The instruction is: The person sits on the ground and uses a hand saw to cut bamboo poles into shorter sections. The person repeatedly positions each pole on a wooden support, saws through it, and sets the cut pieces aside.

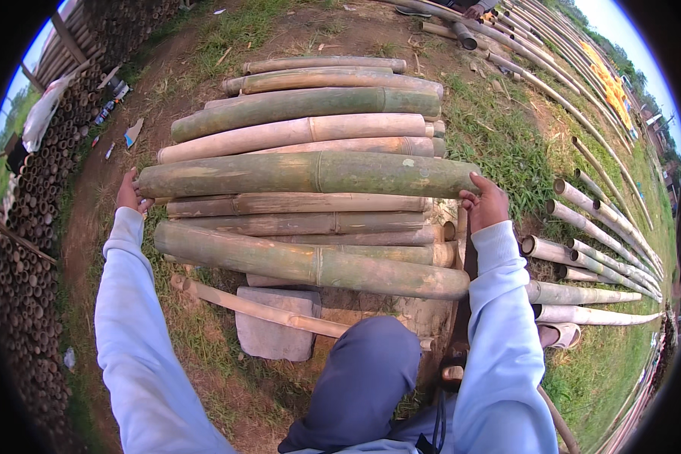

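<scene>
Along the left rim of the frame, stacked bamboo poles (23, 250) show their hollow cut ends; a white sack (39, 113) hangs against them at upper left, with small flattened packages (132, 133) of blue and white lying on the bare ground just beside it. Left hand (129, 193): at centre left, fingers closed on the left end of a thick green bamboo section (310, 174), which lies crosswise atop a pile of bamboo lengths (310, 121) filling the centre of the frame. Below it, a second green section (310, 261) rests nearer the person, above a flat grey stone slab (276, 321) and a thin pale pole (257, 306) at lower centre. The person's bent knee, in dark blue cloth, occupies the bottom centre. Right hand (486, 200): at centre right, clamped on the right end of the same thick section. To the right, long pale poles (590, 257) lie side by side on grass, open ends toward the pile; a sandal (561, 333) rests among them. Orange material (609, 79) runs along the upper right.
</scene>
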A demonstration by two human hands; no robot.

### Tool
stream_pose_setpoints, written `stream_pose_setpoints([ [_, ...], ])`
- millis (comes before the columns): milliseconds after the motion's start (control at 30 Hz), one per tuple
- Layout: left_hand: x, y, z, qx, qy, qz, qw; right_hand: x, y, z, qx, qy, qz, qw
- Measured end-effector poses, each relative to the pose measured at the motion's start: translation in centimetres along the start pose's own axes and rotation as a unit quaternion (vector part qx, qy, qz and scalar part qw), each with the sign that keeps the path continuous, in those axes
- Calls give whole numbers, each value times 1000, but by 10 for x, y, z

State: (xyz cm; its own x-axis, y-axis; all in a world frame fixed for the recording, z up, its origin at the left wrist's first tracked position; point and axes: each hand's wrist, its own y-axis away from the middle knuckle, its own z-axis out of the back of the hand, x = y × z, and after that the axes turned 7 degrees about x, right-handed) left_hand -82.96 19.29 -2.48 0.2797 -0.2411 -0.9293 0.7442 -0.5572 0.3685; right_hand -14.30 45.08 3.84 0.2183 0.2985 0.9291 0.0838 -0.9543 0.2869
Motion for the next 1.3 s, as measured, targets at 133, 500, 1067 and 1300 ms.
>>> stream_pose_setpoints([
  [133,-75,-8,-58,1,-10,-28,1000,15,-37,6,2,-61,49,997],
  [500,-88,66,-210,218,-222,-366,877,83,-112,-98,149,-207,142,957],
  [1067,57,299,-182,242,-351,-442,789,86,-71,-62,209,-3,94,974],
  [1300,61,326,-219,293,-454,-430,723,120,23,51,82,331,153,928],
])
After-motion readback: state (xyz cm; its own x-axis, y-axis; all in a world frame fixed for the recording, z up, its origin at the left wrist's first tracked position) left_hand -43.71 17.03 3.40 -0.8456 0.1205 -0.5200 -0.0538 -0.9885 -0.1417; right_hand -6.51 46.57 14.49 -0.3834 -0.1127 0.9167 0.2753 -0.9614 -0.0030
